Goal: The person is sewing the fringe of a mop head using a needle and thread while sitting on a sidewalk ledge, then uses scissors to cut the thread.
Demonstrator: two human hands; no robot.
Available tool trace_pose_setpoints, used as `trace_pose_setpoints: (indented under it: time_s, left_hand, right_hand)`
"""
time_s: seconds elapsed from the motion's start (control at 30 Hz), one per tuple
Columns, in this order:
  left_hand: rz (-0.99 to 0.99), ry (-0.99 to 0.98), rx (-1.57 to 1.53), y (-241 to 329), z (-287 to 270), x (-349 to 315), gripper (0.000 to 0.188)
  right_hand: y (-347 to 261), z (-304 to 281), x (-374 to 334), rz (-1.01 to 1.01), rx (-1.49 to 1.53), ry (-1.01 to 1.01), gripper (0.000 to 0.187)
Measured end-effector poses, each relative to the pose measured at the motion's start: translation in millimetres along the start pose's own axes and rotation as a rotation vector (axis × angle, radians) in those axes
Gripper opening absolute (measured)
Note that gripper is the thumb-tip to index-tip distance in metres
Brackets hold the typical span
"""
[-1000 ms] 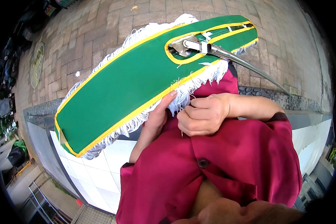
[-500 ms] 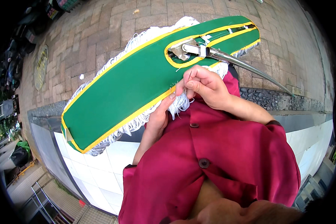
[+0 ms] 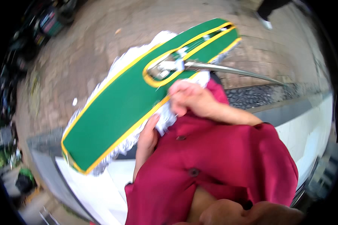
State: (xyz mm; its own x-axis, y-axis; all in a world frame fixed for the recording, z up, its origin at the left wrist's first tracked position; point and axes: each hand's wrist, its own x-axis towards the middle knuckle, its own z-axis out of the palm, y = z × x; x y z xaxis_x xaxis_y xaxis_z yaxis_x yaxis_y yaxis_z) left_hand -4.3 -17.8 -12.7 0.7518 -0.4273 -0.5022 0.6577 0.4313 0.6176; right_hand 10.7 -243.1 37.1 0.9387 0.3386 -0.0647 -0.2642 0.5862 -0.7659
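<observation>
Across my lap lies a long flat mop head (image 3: pixel 116 99) with a green fabric back, yellow edging and white string fringe. My left hand (image 3: pixel 148 137) grips its near edge, thumb at the fringe and fingers hidden underneath. Just right of it, my right hand (image 3: pixel 191 97) is closed in a pinch beside the yellow edging; motion blurs it, but a thin needle showed in these fingers a moment earlier. A metal mop handle (image 3: pixel 233 70) runs rightward from the opening in the green back, where white ties cross the slot.
Brick paving (image 3: pixel 97 41) stretches beyond the mop, with a pebbled strip (image 3: pixel 248 96) at the right. Pale tiled surface (image 3: pixel 105 183) lies beside me. A passer-by's foot in a light shoe (image 3: pixel 264 20) is at the far right. Parked vehicles (image 3: pixel 37 30) line the far left.
The view has shifted and blurred, so mop and hands appear farther left. My right hand has turned, its fingers curling lower by the edging. A passer-by's leg has come into view.
</observation>
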Motion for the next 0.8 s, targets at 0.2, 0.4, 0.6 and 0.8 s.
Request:
trace_pose_setpoints:
  time_s: [0.2,0.4,0.6,0.8]
  left_hand:
    - [0.095,0.010,0.006,2.3,13.2,-3.9,0.031]
    - [0.073,-0.101,0.014,8.1,14.3,-5.0,0.027]
    - [0.061,-0.045,0.050,10.3,22.3,-9.8,0.025]
    - [0.067,-0.132,-0.012,11.3,16.4,-5.1,0.028]
  right_hand:
    - [15.0,7.7,7.1,0.000,-0.018,-0.114,0.014]
    - [11.6,15.3,-3.5,-0.021,-0.116,-0.160,0.014]
    - [15.1,15.2,-2.6,-0.002,-0.187,-0.180,0.018]
    - [9.9,13.9,-0.8,0.042,-0.178,-0.199,0.018]
